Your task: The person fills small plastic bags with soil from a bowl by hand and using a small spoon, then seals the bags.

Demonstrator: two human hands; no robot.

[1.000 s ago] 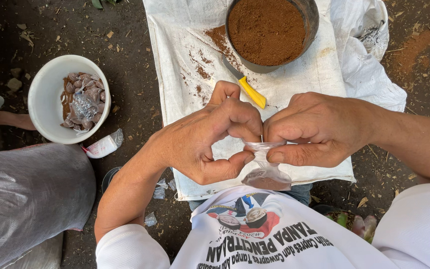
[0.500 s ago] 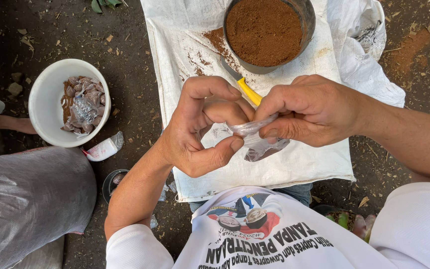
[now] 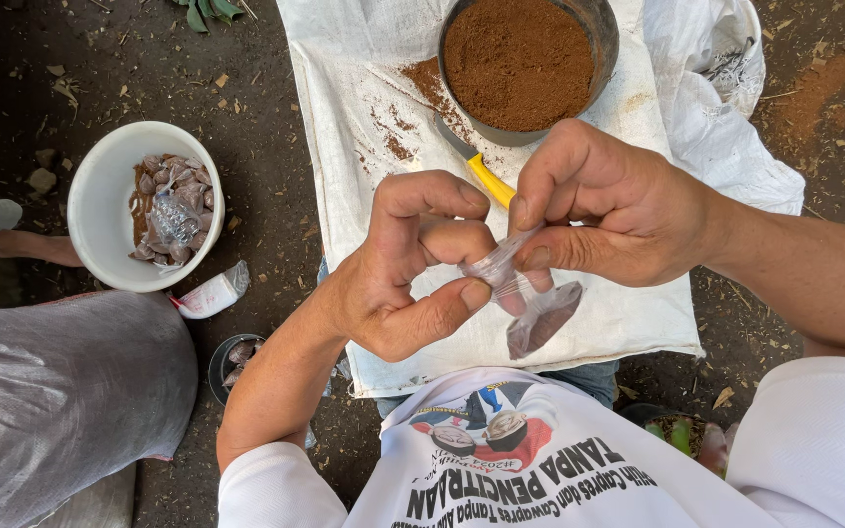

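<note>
Both hands hold a small clear plastic bag (image 3: 538, 321) with brown powder in its bottom. My left hand (image 3: 411, 266) pinches the bag's twisted neck between thumb and curled fingers. My right hand (image 3: 610, 207) grips the same neck from the right, fingers bent over it. The filled end hangs below the hands, above a white sack cloth (image 3: 364, 117). Just beyond the hands lies a knife with a yellow handle (image 3: 486, 176), partly hidden by my right hand.
A dark round pan of brown powder (image 3: 518, 61) stands on the cloth at the top. A white bowl (image 3: 100, 196) with several filled small bags sits on the dirt at left. A grey sack (image 3: 61, 401) lies lower left; a white plastic bag (image 3: 711, 88) upper right.
Both hands have risen slightly toward the pan and turned the bag's neck; the filled end now hangs lower right of the fingers instead of directly beneath them.
</note>
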